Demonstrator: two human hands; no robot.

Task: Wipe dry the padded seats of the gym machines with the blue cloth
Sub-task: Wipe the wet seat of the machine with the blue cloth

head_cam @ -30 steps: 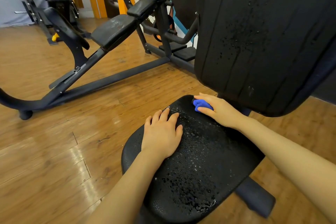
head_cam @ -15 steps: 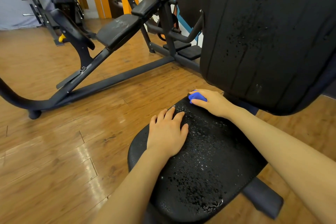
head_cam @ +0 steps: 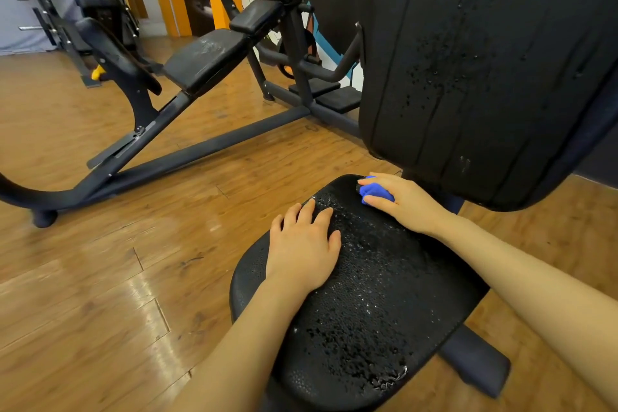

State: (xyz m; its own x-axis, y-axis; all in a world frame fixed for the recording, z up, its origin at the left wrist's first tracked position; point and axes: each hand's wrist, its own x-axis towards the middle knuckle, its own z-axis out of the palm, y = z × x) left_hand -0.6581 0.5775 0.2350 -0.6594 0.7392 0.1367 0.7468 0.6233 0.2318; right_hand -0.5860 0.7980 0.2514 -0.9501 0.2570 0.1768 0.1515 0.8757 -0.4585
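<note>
A black padded seat covered with water droplets fills the lower middle of the head view. My right hand grips a bunched blue cloth and presses it on the seat's far edge, just below the backrest. My left hand lies flat with fingers spread on the seat's left side. The tall black backrest rises behind the seat, streaked with droplets.
Another machine with a black padded seat and dark steel frame stands on the wooden floor to the left. More gym equipment is at the far left. The seat's support bar sticks out lower right.
My right hand with the cloth slid left along the seat's far edge, then drew back slightly toward the right. My left hand stayed flat in place.
</note>
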